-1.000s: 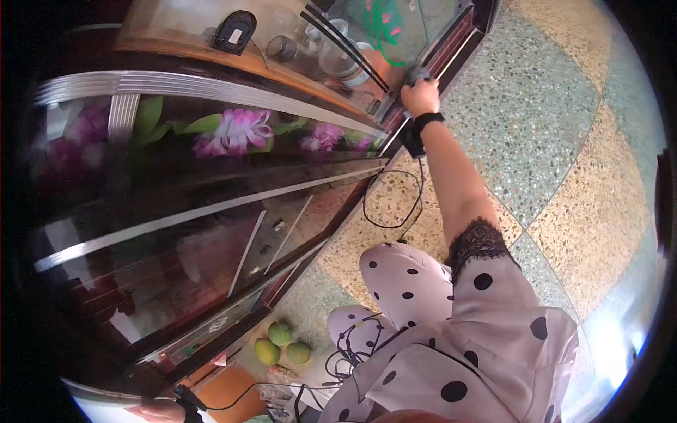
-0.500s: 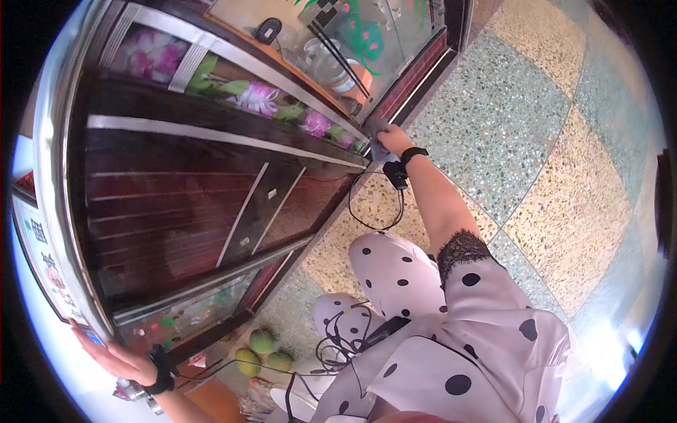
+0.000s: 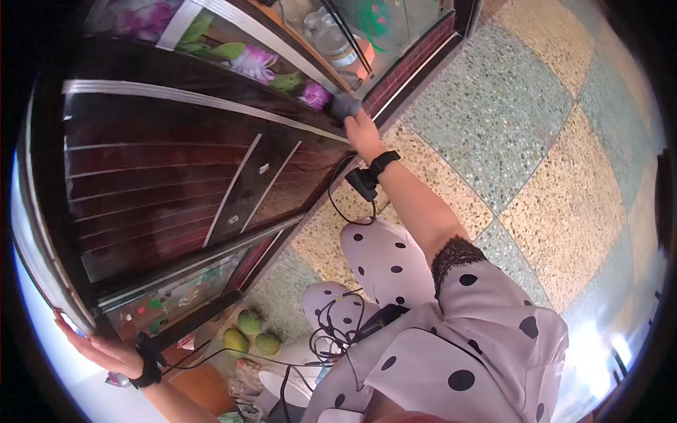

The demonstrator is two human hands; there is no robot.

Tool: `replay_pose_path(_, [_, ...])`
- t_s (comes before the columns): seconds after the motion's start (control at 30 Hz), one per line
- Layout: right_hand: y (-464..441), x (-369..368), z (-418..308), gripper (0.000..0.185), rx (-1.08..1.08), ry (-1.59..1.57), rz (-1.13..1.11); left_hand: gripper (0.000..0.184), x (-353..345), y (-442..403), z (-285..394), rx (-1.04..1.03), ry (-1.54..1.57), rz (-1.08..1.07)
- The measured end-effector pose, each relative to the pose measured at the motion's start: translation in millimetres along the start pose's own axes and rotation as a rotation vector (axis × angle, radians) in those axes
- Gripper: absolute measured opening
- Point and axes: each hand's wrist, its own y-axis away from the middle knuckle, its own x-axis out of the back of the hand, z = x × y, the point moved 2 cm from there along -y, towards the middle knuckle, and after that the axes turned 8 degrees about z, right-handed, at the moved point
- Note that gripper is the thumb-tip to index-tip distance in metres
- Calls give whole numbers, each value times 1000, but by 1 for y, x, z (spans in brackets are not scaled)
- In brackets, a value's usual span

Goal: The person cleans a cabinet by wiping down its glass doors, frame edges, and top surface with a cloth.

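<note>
A dark wooden cabinet (image 3: pixel 162 183) with silver trim fills the left of the head view. My right hand (image 3: pixel 364 134) is closed on a grey cloth (image 3: pixel 345 106), pressed against the strip of pink-flower panel (image 3: pixel 255 63) near its floor-side end. Down at the lower left, my left hand (image 3: pixel 106 354) rests with fingers stretched along the cabinet's outer edge; nothing is held in it. Black bands circle both wrists, and a small black device (image 3: pixel 362 184) on a cable hangs beside the right one.
Behind the glass section are a glass jar (image 3: pixel 337 48) and black chopsticks (image 3: pixel 349 35). Several green round fruits (image 3: pixel 249 321) lie on the floor near a white bowl-like container (image 3: pixel 285 388). Black cables (image 3: pixel 337 331) loop across my lap. Checkered terrazzo floor (image 3: pixel 486 106) stretches to the right.
My right hand has moved the cloth up and left along the flower panel. My left hand stays at the cabinet's edge, slightly shifted. The view has tilted a little.
</note>
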Motion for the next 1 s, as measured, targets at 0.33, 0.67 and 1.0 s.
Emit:
replay_pose_path(0.33, [10, 16, -105, 37, 817, -437, -82, 78, 0, 9, -8, 108, 61, 5])
replay_pose_path(0.67, [-43, -16, 130, 28, -11, -571, -108, 45, 19, 30, -49, 371, 307, 92])
replay_pose_path(1.0, [-88, 10, 156, 25, 706, 152, -228, 35, 33, 33, -65, 474, 365, 147])
